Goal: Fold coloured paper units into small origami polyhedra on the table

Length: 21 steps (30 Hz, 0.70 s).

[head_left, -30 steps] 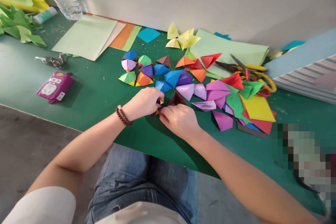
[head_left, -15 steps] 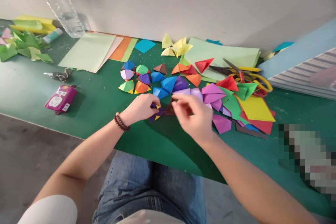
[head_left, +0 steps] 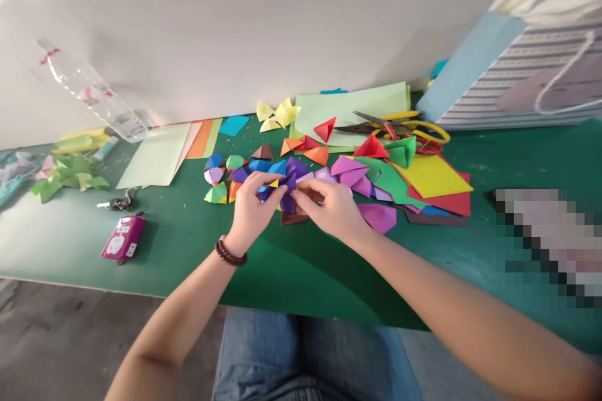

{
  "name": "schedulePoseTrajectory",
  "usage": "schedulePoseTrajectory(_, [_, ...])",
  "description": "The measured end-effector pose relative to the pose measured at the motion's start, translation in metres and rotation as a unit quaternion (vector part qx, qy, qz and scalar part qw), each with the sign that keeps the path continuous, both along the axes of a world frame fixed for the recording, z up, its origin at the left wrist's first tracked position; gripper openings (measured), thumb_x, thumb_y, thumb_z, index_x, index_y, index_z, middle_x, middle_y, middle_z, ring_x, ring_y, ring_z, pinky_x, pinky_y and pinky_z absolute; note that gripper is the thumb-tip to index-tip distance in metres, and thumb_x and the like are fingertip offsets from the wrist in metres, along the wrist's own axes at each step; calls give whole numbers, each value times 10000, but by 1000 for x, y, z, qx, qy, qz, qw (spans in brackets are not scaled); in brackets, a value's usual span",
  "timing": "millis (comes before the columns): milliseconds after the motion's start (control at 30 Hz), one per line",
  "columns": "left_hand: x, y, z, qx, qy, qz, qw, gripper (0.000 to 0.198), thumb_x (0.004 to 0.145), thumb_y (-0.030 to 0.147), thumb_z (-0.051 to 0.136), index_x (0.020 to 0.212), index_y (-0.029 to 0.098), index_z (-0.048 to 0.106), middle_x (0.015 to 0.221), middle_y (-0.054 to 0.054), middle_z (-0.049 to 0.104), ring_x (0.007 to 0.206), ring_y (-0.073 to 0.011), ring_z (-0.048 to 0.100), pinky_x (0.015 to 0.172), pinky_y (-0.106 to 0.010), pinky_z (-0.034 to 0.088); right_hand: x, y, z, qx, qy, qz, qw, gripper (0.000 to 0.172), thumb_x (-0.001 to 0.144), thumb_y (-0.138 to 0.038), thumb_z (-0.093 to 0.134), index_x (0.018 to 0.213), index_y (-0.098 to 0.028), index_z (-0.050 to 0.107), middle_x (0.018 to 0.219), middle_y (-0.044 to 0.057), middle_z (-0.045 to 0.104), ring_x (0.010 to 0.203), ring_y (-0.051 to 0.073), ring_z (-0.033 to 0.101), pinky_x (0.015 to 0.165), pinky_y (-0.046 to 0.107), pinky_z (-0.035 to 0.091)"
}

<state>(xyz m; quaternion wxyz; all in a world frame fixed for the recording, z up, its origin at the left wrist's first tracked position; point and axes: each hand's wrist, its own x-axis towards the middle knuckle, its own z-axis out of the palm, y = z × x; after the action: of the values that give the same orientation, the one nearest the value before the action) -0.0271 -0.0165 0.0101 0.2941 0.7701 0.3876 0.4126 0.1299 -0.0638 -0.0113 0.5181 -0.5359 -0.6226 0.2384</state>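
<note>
**Both hands pinching purple paper on the desk!**

There it is, the left hand (head_left: 249, 207) and right hand (head_left: 332, 208) meeting over the green desk (head_left: 301, 276), fingers (head_left: 268, 179) clenched on a folded purple paper piece (head_left: 288, 185), right among blue folded shapes (head_left: 263, 166), just above a brown sheet (head_left: 294, 219)!

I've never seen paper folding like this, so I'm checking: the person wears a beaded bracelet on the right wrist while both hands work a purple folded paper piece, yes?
Not quite: the beaded bracelet is on the left wrist, as the head view shows. The left hand and right hand do work the purple folded paper piece.
</note>
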Motion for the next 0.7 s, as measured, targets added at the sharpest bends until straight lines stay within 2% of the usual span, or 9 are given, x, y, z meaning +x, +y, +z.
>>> schedulePoseTrajectory(67, [5, -3, 3, 7, 10, -26, 1000, 213, 832, 234, 636, 1031, 187, 695, 1014, -68, 679, 968, -175, 626, 873, -296, 504, 5, 0, 4, 25, -33, -16, 999, 120, 843, -244, 568, 756, -197, 635, 683, 11, 710, 572, 158, 650, 523, 254, 478])
schedulePoseTrajectory(133, [8, -5, 5, 2, 16, -47, 999, 283, 871, 275, 595, 1125, 183, 675, 1093, -90, 663, 986, -180, 625, 840, -286, 518, 10, 1, 6, 44, -70, -35, 996, 156, 857, -248, 556, 729, -191, 625, 652, 6, 694, 542, 143, 624, 512, 245, 437])
schedulePoseTrajectory(200, [9, -5, 3, -3, 26, -40, 999, 320, 927, 316, 505, 1179, 192, 659, 1123, -102, 655, 920, -168, 637, 728, -259, 531, 13, 2, 6, 58, -97, -50, 992, 176, 865, -252, 552, 716, -188, 620, 640, 3, 685, 530, 134, 607, 511, 241, 408])
schedulePoseTrajectory(267, [9, -3, 0, 19, 47, -20, 999, 323, 952, 313, 451, 1158, 200, 673, 1104, -100, 667, 887, -165, 645, 704, -261, 534, 15, 3, 5, 69, -116, -52, 989, 184, 864, -242, 549, 699, -187, 610, 627, -2, 673, 534, 127, 598, 518, 234, 392])
schedulePoseTrajectory(367, [8, -1, -5, 92, 81, -1, 992, 299, 950, 270, 444, 1086, 198, 700, 1050, -93, 692, 957, -186, 652, 843, -315, 536, 14, 4, 3, 87, -155, -54, 983, 185, 855, -235, 554, 680, -185, 591, 594, -12, 638, 535, 119, 578, 527, 227, 369])
schedulePoseTrajectory(467, [8, -1, -9, 143, 97, 6, 985, 290, 946, 247, 440, 1067, 201, 699, 1028, -90, 699, 972, -187, 655, 888, -330, 532, 11, 4, 2, 107, -204, -70, 970, 183, 848, -225, 547, 672, -182, 577, 574, -14, 607, 529, 117, 551, 523, 232, 335])
schedulePoseTrajectory(600, [9, -3, -11, 153, 85, 5, 985, 281, 946, 240, 445, 1077, 203, 691, 1033, -89, 694, 974, -183, 649, 897, -331, 529, 10, 3, 2, 145, -262, -89, 950, 202, 858, -200, 499, 667, -181, 558, 569, -13, 570, 530, 113, 520, 511, 244, 299])
schedulePoseTrajectory(700, [11, -3, -8, 128, 67, 4, 990, 279, 946, 275, 461, 1138, 227, 658, 1093, -87, 673, 1047, -188, 622, 939, -346, 512, 16, 5, 2, 196, -301, -117, 926, 234, 882, -185, 476, 664, -184, 562, 574, -8, 566, 545, 115, 524, 513, 253, 305])
